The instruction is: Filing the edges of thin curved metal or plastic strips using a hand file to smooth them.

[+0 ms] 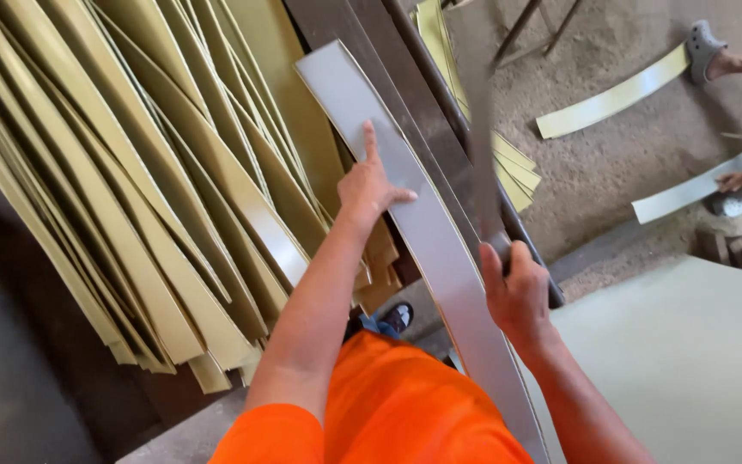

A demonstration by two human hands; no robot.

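Note:
A long grey curved strip (440,249) runs from the upper middle down to the bottom right. My left hand (369,191) lies on its left edge, index finger stretched up along it and thumb laid across its face. My right hand (517,296) is closed around the lower end of a narrower dark grey strip (479,146), which stands nearly upright and is blurred. That hand sits just right of the long grey strip. Dark metal bars (405,77) lie beneath both strips.
Several yellow-green strips (130,189) fan out over a dark bench on the left. More strips (611,101) lie on the dusty floor, next to another person's foot in a grey clog (702,47). A pale green sheet (689,361) fills the lower right.

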